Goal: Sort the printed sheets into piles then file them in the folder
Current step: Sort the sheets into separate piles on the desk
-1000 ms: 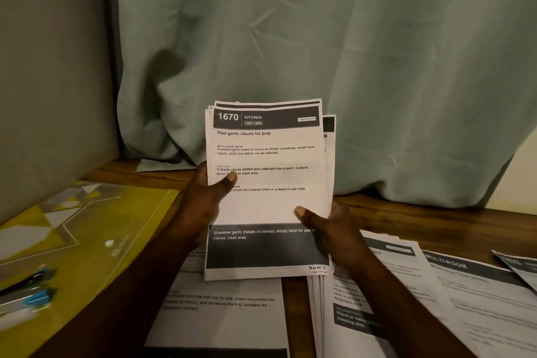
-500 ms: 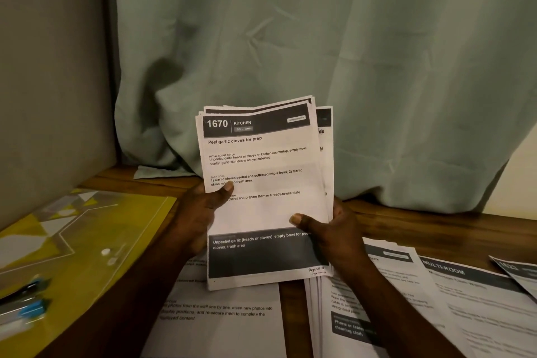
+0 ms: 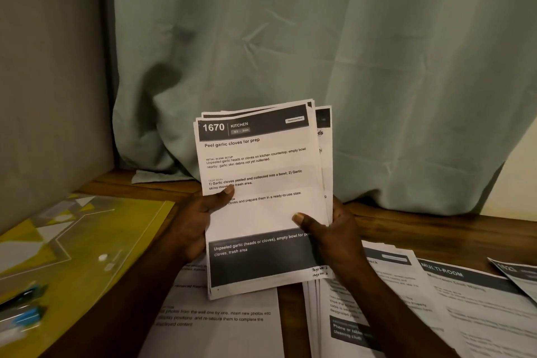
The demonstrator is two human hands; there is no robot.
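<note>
I hold a stack of printed sheets (image 3: pixel 261 212) upright above the wooden table. Its top sheet reads "1670 KITCHEN, Peel garlic cloves for prep". My left hand (image 3: pixel 194 227) grips the stack's left edge with the thumb on the front. On the right edge, my right hand (image 3: pixel 334 238) grips lower down, thumb across the page. Sheets behind stick out to the right. A yellow plastic folder (image 3: pixel 72 256) lies flat at the left. Below the stack lie piles of sheets: one (image 3: pixel 220 325) in the middle, another (image 3: pixel 348 314) to its right, and a "MULTI-ROOM" pile (image 3: pixel 479 305) further right.
A green curtain (image 3: pixel 319 52) hangs right behind the table, its hem on the wood. A grey wall panel (image 3: pixel 49 81) closes the left side. Pens with blue parts (image 3: pixel 26 314) lie on the folder's near left. Another sheet (image 3: pixel 517 273) shows at the far right edge.
The stack has dropped a little and tilted slightly counter-clockwise, with its sheets fanning apart at the top. Both hands keep the same hold.
</note>
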